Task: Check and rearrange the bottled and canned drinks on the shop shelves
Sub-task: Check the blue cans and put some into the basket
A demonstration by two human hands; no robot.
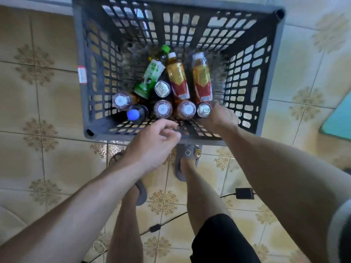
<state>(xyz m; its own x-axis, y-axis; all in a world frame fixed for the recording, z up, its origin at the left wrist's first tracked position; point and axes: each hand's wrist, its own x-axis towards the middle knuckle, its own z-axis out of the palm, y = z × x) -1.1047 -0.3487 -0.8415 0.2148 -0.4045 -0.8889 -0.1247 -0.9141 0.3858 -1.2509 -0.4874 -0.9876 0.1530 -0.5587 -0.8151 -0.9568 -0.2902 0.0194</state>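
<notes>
- Dark grey plastic crate (81, 44) stands on the tiled floor (38, 92); lattice walls, rigid, corner posts with round sockets. No shelves in view.
- Drinks sit in the crate's near half. Along the near wall, upright, tops facing the camera: three clear bottles with white sealed caps (163, 109), one dark bottle with a blue cap (134, 114), and a silver-topped can (203, 110) toward the near right corner.
- Behind that row: a second can (162, 89) upright; a green-labelled bottle (150, 76) and two amber tea bottles (177, 78) lying or leaning, long axes running from the near wall toward the far wall, caps pointing away.
- Right hand (220, 116) is down inside the crate at the near right, fingers curled against the right side of the silver-topped can. It touches the can; whether the grip has fully closed round it, I cannot tell — the fingertips are hidden behind the can body.
- Left hand (153, 143) hovers over the near rim, loosely cupped, holding nothing.
- Key relation: the can lies immediately left of the right hand, long axis vertical, so a straight upward lift looks right. The right hand is plainly nearer.
- Materials: can is smooth metal, hard, likely slick; bottles are thin, slightly yielding plastic with glossy shrink labels.
- Judgement: early stage, stock not yet taken to any shelf.
</notes>
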